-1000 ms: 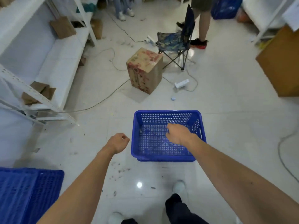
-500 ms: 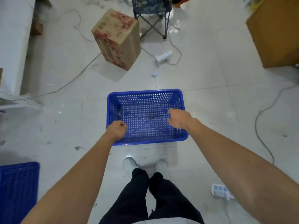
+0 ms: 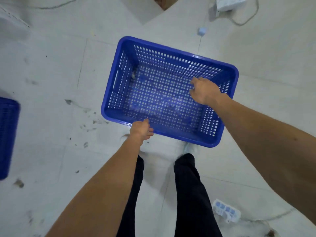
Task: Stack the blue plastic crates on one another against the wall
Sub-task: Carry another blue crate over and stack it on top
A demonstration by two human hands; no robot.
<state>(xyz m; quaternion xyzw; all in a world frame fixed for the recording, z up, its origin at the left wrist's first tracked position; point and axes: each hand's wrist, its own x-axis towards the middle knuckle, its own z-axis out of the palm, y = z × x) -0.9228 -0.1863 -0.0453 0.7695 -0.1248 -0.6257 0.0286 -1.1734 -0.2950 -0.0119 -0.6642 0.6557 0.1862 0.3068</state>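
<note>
Nearby: second crate left, power strip right.

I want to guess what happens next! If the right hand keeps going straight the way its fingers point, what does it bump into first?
Probably the blue crate itself. The right hand reaches over the crate's inside, fingers pointing toward the far-left, so the perforated floor or far wall looks first in line. Depth from one view is unclear.

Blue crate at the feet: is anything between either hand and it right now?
Nothing visible. The left hand is already at the near rim of the blue crate, and the right hand reaches inside by the right wall. The crate holds only a small scrap in its far-left corner.
</note>
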